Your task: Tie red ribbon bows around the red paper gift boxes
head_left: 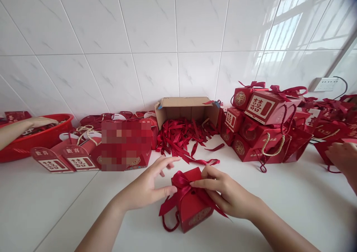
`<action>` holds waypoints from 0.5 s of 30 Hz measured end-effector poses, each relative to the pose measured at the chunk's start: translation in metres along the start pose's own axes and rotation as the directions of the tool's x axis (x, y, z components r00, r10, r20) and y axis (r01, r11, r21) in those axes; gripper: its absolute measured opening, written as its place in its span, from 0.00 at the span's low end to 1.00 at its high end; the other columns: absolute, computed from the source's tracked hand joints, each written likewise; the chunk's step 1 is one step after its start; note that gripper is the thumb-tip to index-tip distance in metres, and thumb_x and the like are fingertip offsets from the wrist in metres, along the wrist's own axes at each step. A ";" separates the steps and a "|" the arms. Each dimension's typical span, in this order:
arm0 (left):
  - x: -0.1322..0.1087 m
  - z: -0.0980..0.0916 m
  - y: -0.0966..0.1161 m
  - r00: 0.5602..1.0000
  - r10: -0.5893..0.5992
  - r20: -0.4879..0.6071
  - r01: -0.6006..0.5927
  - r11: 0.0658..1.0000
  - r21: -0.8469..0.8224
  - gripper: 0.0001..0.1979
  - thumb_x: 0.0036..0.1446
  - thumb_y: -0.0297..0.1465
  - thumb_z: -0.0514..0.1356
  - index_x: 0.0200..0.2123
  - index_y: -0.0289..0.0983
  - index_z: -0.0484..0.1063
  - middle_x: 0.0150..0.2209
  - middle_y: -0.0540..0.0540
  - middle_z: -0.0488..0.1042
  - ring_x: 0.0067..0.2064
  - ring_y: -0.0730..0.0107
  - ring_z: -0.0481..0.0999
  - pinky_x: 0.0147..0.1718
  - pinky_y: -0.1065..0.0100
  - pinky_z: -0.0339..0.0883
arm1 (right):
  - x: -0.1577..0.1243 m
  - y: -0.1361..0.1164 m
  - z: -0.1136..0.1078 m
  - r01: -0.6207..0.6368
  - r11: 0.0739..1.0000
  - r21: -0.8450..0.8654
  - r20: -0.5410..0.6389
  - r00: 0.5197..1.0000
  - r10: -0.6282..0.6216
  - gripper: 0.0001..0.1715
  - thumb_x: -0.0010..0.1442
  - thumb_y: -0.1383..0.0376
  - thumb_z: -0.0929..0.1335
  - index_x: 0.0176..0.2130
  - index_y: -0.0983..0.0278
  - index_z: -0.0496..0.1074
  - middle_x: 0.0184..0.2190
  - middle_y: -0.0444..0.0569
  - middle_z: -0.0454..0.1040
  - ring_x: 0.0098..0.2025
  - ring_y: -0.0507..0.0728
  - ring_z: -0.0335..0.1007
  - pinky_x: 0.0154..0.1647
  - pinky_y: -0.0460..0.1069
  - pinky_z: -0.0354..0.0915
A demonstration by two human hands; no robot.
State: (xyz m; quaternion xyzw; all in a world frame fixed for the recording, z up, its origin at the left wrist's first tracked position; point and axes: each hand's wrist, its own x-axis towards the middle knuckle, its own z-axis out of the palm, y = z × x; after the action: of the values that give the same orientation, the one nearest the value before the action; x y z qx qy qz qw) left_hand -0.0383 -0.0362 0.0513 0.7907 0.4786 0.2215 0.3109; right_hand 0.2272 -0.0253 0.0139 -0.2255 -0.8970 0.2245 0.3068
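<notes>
A small red gift box [192,209] with a red ribbon bow [181,180] on top and a red cord handle sits on the white surface in front of me. My left hand [147,187] touches the bow's left side with thumb and forefinger, the other fingers spread. My right hand [223,190] pinches the ribbon at the top of the box from the right.
An open cardboard box [185,109] spills loose red ribbons [181,138] behind my hands. Several finished red boxes [262,122] are stacked at right, flat unfolded boxes [67,159] lie left. A red basin [30,138] with another person's arm [16,129] is far left; another hand [344,159] is at right.
</notes>
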 end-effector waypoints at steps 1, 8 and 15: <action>0.001 0.001 0.000 0.998 0.058 -0.031 -0.058 0.998 0.019 0.24 0.58 0.37 0.58 0.58 0.53 0.60 0.56 0.47 0.61 0.56 0.63 0.63 0.54 0.62 0.61 | 0.000 0.000 0.000 0.001 1.000 0.003 -0.005 1.000 -0.001 0.26 0.62 0.76 0.58 0.54 0.62 0.71 0.37 0.53 0.64 0.36 0.53 0.63 0.36 0.49 0.67; 0.009 0.016 -0.001 0.982 0.185 -0.031 -0.175 0.962 0.208 0.04 0.61 0.34 0.54 0.36 0.43 0.68 0.58 0.47 0.58 0.61 0.59 0.58 0.59 0.56 0.55 | 0.001 0.001 0.001 -0.026 1.000 -0.017 -0.029 0.999 0.025 0.28 0.60 0.78 0.58 0.53 0.61 0.73 0.37 0.53 0.63 0.36 0.54 0.64 0.38 0.51 0.69; 0.014 0.020 0.000 0.973 0.224 -0.057 -0.210 0.959 0.189 0.08 0.61 0.34 0.54 0.30 0.40 0.60 0.53 0.46 0.65 0.56 0.61 0.62 0.56 0.57 0.58 | -0.001 0.000 0.004 -0.070 0.994 -0.087 -0.025 0.997 0.068 0.29 0.61 0.77 0.58 0.53 0.57 0.73 0.40 0.53 0.63 0.38 0.55 0.66 0.38 0.52 0.70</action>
State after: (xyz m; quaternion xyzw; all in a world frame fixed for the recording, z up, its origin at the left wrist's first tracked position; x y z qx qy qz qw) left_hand -0.0189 -0.0291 0.0379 0.8543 0.4190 0.2403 0.1922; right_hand 0.2259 -0.0271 0.0108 -0.2722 -0.8943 0.1929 0.2983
